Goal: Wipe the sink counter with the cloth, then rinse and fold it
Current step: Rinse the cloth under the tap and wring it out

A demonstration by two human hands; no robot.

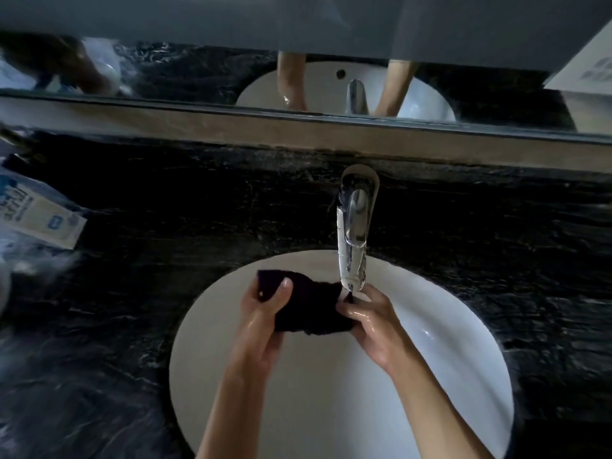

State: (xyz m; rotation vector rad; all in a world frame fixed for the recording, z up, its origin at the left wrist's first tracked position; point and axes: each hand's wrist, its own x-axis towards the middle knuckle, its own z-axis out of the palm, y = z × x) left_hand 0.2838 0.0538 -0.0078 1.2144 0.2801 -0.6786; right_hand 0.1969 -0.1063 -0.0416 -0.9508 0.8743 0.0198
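While both hands work over the sink, the head view shows the cloth bunched between them, just under the tap. Left hand pinches its left end, thumb on top; right hand grips the right end, fingers wet. Judged: rinsing step, cloth held at the spout so runoff falls in the basin. Counter glistens. Flow not discernible.
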